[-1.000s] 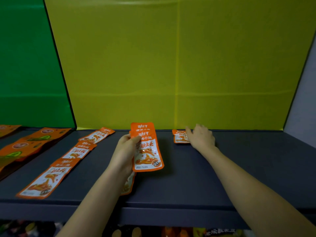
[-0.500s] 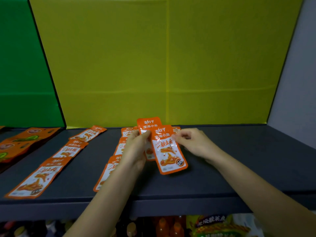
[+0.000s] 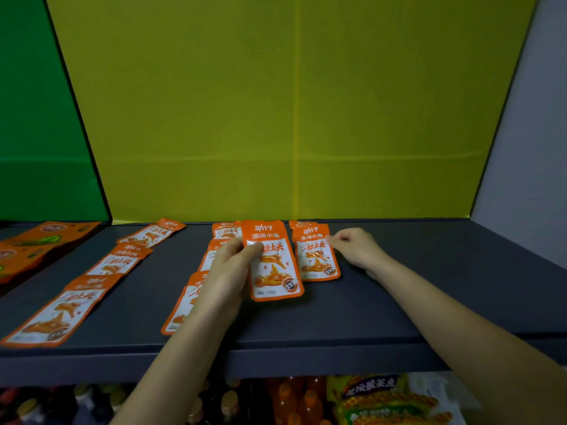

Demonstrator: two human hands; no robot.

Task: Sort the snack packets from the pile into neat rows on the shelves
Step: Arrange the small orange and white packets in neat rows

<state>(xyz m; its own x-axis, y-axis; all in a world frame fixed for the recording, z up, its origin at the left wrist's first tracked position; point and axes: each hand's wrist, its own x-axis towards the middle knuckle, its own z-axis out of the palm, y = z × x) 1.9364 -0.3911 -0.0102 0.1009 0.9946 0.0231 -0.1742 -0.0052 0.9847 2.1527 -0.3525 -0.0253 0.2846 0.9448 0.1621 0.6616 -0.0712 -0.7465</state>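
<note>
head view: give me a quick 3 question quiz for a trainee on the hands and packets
1. True or false: the left hand grips the lifted packet.
2. The right hand pinches the flat packet at its: A) right edge B) bottom edge C) left edge.
3. What colour is the panel behind the shelf?
Key: 1 true; 2 A; 3 yellow.

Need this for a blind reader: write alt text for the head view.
The left hand holds an orange packet above a dark shelf while the right hand pinches a second packet beside it. More packets lie in rows to the left, before a yellow wall.
</note>
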